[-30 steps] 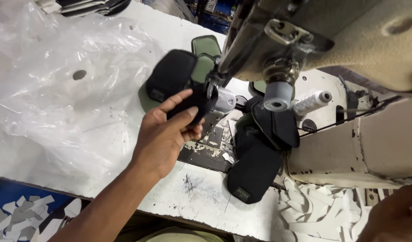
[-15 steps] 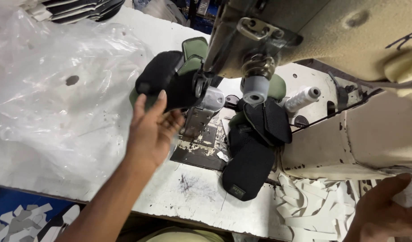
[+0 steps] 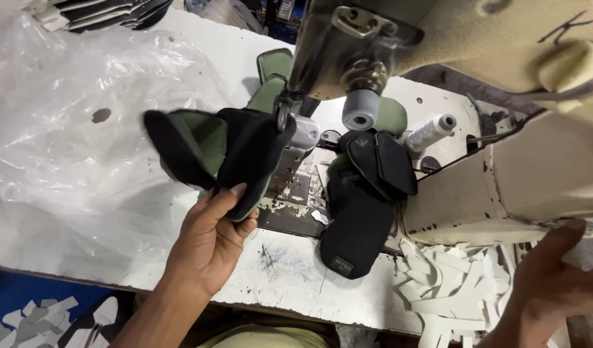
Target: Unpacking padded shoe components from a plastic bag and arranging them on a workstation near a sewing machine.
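Head view: my left hand (image 3: 209,241) is pinching a black-and-green fabric piece (image 3: 212,154) beside the sewing machine's needle post (image 3: 285,113), mid-tabletop; my right hand (image 3: 554,283), loosely spread and holding nothing, is hovering near the tabletop's right edge. One-handed, the piece may be snagging or slipping.

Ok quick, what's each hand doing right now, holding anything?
Left hand: closed on the black and green padded piece beside the sewing machine.
Right hand: at the frame's lower right corner, fingers spread, holding nothing visible.
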